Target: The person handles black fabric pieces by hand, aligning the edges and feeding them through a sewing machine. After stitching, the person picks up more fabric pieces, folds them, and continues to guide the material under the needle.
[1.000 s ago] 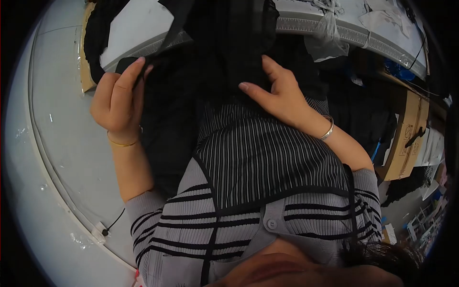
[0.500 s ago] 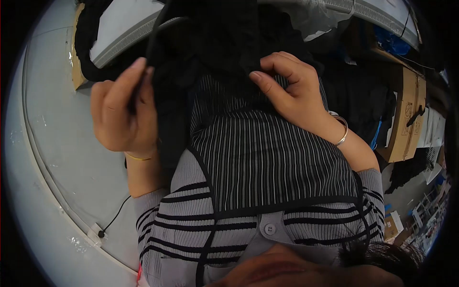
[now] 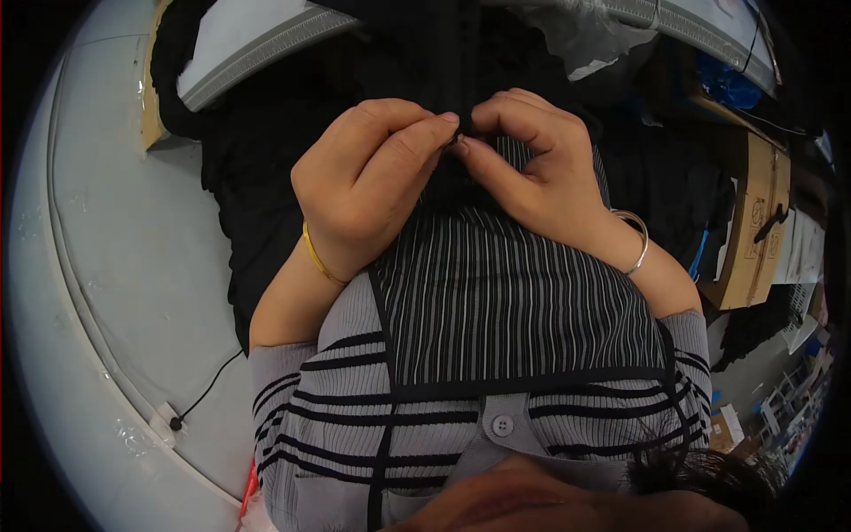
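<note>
Black fabric [image 3: 284, 168] hangs from the table edge and spreads over the lap, ahead of the striped apron [image 3: 523, 301]. My left hand [image 3: 372, 177] is closed in a pinch at the upper middle, on an edge of this fabric. Right beside it, my right hand [image 3: 541, 160] has thumb and forefinger closed on the same dark edge. The fingertips of both hands almost touch. A tiny dark piece shows between them, too small to make out.
A table edge with a ruler strip [image 3: 266, 55] curves across the top. Clear plastic [image 3: 589, 40] lies at the upper right. A cardboard box [image 3: 753, 217] stands at the right. A cable with a plug [image 3: 175, 423] runs over the floor at lower left.
My left hand has moved right, from the left side of the fabric to beside my right hand. The black fabric now spreads wider at the left. My right hand has hardly moved.
</note>
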